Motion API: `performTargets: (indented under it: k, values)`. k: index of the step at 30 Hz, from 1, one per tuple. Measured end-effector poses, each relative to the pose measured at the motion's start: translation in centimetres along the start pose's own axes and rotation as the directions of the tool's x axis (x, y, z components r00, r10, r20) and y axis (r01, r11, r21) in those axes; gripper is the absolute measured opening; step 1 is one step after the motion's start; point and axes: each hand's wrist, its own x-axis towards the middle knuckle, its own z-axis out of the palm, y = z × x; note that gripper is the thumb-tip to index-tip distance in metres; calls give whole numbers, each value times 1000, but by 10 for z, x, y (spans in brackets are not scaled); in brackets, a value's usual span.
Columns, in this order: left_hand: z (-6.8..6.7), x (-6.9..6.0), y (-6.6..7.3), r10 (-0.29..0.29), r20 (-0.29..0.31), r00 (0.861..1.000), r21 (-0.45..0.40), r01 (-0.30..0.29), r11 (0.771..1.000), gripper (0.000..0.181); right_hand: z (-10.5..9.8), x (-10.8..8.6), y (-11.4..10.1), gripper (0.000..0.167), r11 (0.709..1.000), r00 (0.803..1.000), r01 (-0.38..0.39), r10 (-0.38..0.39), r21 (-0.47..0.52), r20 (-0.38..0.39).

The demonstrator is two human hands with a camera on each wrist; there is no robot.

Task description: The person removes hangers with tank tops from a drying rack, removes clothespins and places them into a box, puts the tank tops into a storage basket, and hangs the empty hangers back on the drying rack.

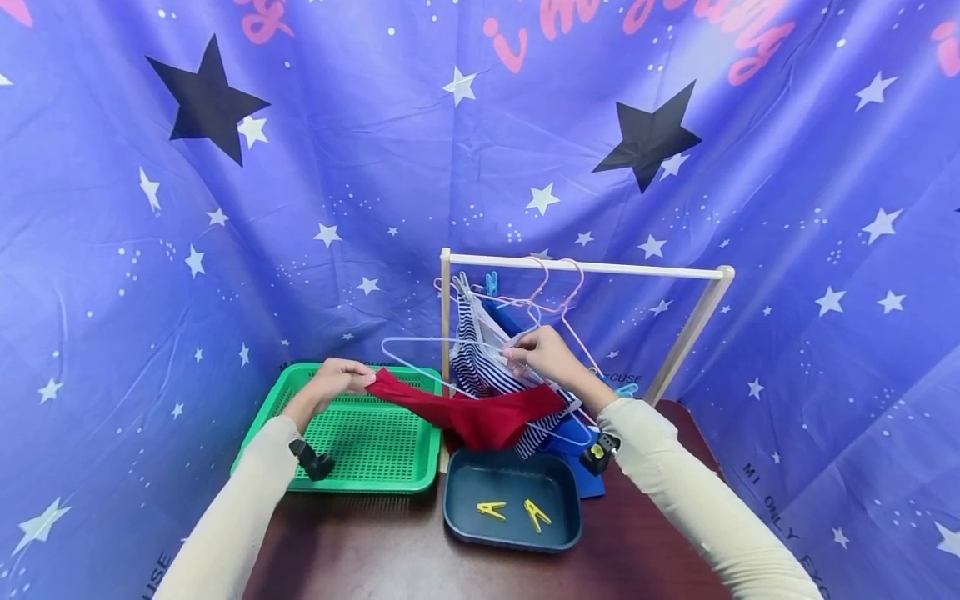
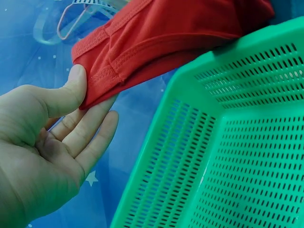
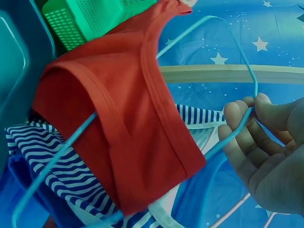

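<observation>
Red cloth briefs (image 1: 480, 417) stretch across a light blue hanger (image 1: 420, 339). My left hand (image 1: 341, 379) pinches one corner of them between thumb and fingers; in the left wrist view that hand (image 2: 61, 128) has its other fingers extended behind the red fabric (image 2: 156, 38). The right hand (image 1: 551, 354) pinches the hanger near its neck, below the hook. In the right wrist view the hanger wire (image 3: 228, 137) runs behind the red garment (image 3: 137, 109) and emerges through an opening, while the right hand (image 3: 266, 142) holds it at the right.
A green basket (image 1: 423, 475) stands at the left. The dark tray (image 1: 513, 542) holds two yellow clips (image 1: 491, 509). Behind the hands is a rack (image 1: 637, 269) with pink hangers (image 1: 573, 283), a striped garment (image 1: 468, 358) and blue cloth (image 1: 592, 479). A starry curtain surrounds the table.
</observation>
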Motion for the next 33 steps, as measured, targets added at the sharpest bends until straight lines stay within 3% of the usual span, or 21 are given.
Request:
performTargets:
  k: [5, 11, 15, 20, 24, 30, 33]
  values:
    - [7, -5, 4, 21, -14, 1000, 4, -21, 1000, 28, 0, 4, -1, 24, 1000, 1000, -11, 11, 16, -6]
    - [28, -11, 18, 143, -30, 989, 5, -143, 990, 27, 4, 11, -7, 20, 1000, 1000, 3, -3, 21, 21]
    - [46, -15, 32, 256, -51, 965, 75, -252, 965, 23, 6, 15, -14, 19, 1000, 999, 15, -14, -21, 34]
    - [73, -24, 54, 387, -73, 919, 207, -366, 907, 15, 7, 23, -21, 22, 999, 998, 0, 3, -44, 66]
    - [97, -22, 60, 413, -94, 906, 252, -380, 890, 12, 10, 28, -27, 27, 997, 995, -12, 20, -78, 99]
    - [132, -21, 73, 390, -72, 918, 241, -363, 900, 11, 17, 34, -36, 28, 995, 991, -8, 21, -98, 129]
    - [147, -20, 78, 400, -51, 915, 235, -378, 895, 12, 22, 37, -39, 26, 997, 990, -24, 34, -80, 136]
